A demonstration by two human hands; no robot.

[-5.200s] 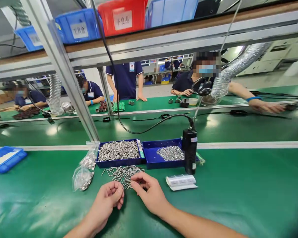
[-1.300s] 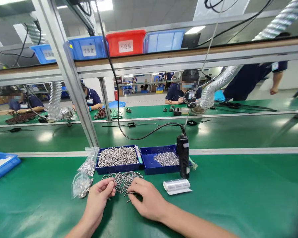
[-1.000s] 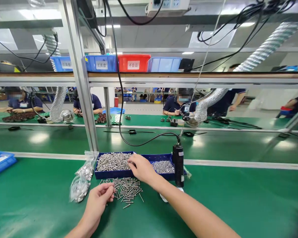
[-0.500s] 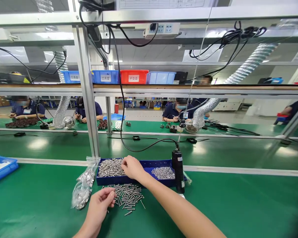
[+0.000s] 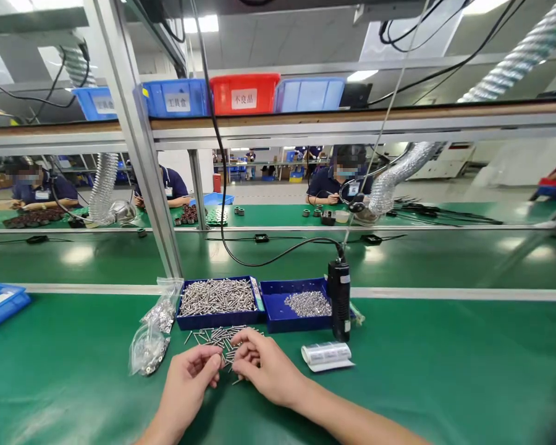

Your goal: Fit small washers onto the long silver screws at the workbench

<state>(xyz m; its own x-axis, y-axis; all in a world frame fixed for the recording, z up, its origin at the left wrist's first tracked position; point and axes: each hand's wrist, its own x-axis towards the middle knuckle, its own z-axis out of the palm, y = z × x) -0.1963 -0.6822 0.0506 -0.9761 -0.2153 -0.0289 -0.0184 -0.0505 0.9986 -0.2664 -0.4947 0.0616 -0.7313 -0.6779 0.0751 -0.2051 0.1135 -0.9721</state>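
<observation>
My left hand (image 5: 189,377) is closed in a pinch of thumb and forefinger over the mat; what sits between the fingertips is too small to make out. Close beside it on the right, my right hand (image 5: 269,368) has its fingers curled inward, and their contents are hidden. Both hands are at the near side of a loose pile of long metal screws (image 5: 213,335), partly covering it. Behind the pile stands a blue tray of screws (image 5: 217,296). A second blue tray (image 5: 273,303) to its right contains small shiny metal parts (image 5: 309,303).
A black electric screwdriver (image 5: 340,296) hangs upright by the right tray. Rolled white labels (image 5: 327,354) lie before it. Plastic bags of metal parts (image 5: 151,352) lie at left, with a blue bin (image 5: 4,306) farther out. Across the bench, people (image 5: 338,179) work.
My right hand has come back from the screw tray to near my left hand. The left hand keeps its pinch. The view has tilted down and shifted, and the rolled labels now show.
</observation>
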